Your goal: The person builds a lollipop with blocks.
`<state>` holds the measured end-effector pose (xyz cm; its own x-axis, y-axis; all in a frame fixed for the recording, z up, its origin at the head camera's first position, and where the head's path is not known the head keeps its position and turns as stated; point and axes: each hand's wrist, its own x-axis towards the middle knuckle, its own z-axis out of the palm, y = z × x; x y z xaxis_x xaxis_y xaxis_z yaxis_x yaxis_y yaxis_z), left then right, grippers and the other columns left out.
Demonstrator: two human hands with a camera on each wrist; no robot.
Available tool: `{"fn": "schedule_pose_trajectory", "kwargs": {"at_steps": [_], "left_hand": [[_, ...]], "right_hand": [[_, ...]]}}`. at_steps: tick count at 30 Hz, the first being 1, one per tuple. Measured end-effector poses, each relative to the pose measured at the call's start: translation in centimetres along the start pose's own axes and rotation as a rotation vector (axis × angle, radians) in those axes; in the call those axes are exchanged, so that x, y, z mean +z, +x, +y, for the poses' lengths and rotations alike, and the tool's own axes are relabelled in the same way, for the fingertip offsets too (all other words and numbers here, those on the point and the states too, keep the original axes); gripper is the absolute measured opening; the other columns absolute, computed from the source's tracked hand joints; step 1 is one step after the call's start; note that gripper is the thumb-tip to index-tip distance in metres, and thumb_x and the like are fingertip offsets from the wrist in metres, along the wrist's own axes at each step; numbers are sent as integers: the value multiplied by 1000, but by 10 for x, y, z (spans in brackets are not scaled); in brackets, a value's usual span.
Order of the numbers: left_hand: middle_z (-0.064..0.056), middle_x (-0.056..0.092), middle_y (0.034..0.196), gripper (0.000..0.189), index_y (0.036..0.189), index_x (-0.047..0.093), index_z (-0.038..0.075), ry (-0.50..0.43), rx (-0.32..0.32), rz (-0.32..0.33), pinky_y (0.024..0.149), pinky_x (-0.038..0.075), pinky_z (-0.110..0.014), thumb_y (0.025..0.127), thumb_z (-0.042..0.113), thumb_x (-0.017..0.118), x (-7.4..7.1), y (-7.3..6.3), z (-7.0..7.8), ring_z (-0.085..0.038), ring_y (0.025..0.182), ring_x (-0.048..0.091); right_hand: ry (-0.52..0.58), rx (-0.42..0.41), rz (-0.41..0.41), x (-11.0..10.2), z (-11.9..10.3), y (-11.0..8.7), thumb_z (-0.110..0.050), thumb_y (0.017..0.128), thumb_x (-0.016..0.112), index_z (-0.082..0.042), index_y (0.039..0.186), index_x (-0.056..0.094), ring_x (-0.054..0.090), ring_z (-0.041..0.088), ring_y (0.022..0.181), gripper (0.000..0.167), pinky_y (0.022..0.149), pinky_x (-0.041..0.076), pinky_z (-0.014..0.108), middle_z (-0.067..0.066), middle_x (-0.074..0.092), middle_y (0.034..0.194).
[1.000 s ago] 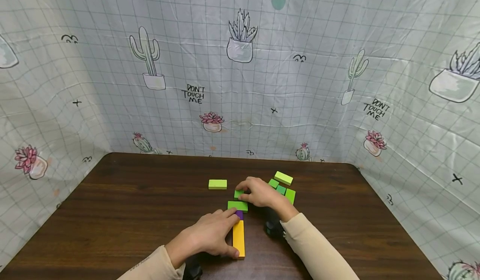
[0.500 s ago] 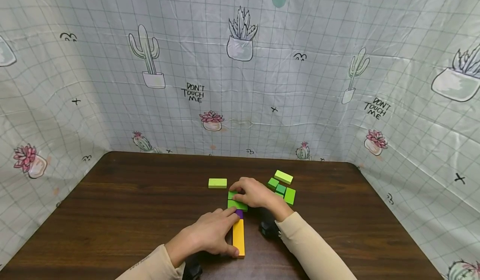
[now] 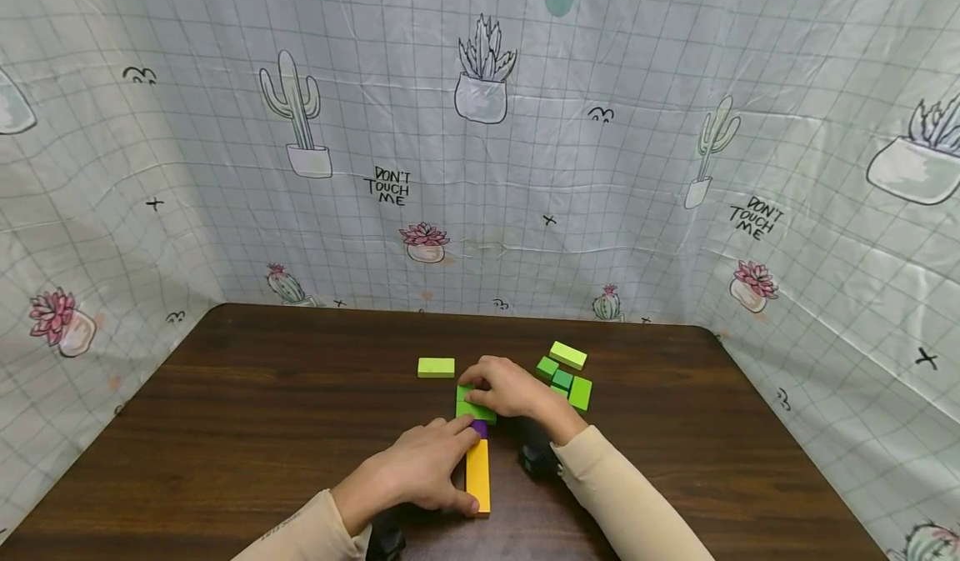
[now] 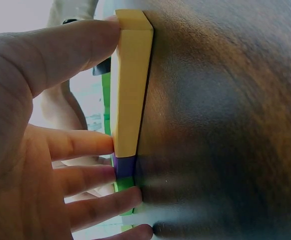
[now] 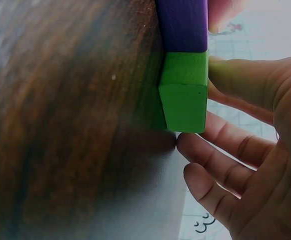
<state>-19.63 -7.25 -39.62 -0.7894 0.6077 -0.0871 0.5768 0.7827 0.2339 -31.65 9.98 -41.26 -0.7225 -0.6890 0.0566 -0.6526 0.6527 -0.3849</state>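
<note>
In the head view, a long yellow block, a purple block and a green block laid crosswise form a line on the table. My left hand rests along the line's left side with extended fingers. Its thumb touches the yellow block's near end, and other fingertips reach the purple and green blocks. Against the far side of the crosswise block lies another green block, pinched by my right hand and partly hidden under its fingers. In the right wrist view, the thumb sits at the green block's top edge.
On the dark wooden table, a lime block lies beyond my hands to the left. Behind my right wrist sits a cluster with a lime block, a dark green block and a green block. A patterned curtain surrounds the back.
My right hand has moved slightly left, bringing its green block closer to the crosswise one and further left along it. In the last half second little differs. The left hand has stayed in place.
</note>
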Motion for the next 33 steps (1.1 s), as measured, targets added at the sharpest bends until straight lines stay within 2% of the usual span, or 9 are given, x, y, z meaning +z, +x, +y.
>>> {"fn": "schedule_pose_trajectory", "kwargs": {"at_steps": [15, 21, 29, 33], "left_hand": [[-4, 42, 145, 80, 134, 50, 16, 0, 0, -8, 84, 49, -41, 73, 63, 72, -1, 1, 2, -22, 110, 52], [-4, 43, 144, 82, 135, 50, 15, 2, -1, -3, 85, 49, -42, 72, 63, 72, 0, 2, 2, -23, 110, 52], [-8, 41, 146, 84, 136, 50, 14, 3, -13, -3, 90, 47, -46, 72, 62, 72, 2, 1, 2, -28, 119, 50], [-8, 42, 146, 84, 136, 50, 14, 0, -20, -2, 91, 47, -46, 71, 62, 72, 2, 1, 2, -28, 119, 50]], "right_hand": [[11, -1, -6, -1, 2, -1, -21, 91, 66, -12, 118, 68, 54, 10, 82, 28, 75, 48, 26, -3, 60, 96], [8, -12, -6, -3, 4, -3, -23, 91, 67, -13, 121, 67, 56, 11, 87, 31, 79, 49, 28, -1, 62, 102], [17, -7, 44, -16, 12, -19, -26, 91, 66, -10, 119, 67, 57, 14, 91, 31, 82, 49, 32, 0, 62, 104], [-30, 6, 63, -22, 18, -33, -25, 92, 66, -10, 118, 67, 56, 13, 88, 30, 79, 49, 33, -2, 60, 103]]}}
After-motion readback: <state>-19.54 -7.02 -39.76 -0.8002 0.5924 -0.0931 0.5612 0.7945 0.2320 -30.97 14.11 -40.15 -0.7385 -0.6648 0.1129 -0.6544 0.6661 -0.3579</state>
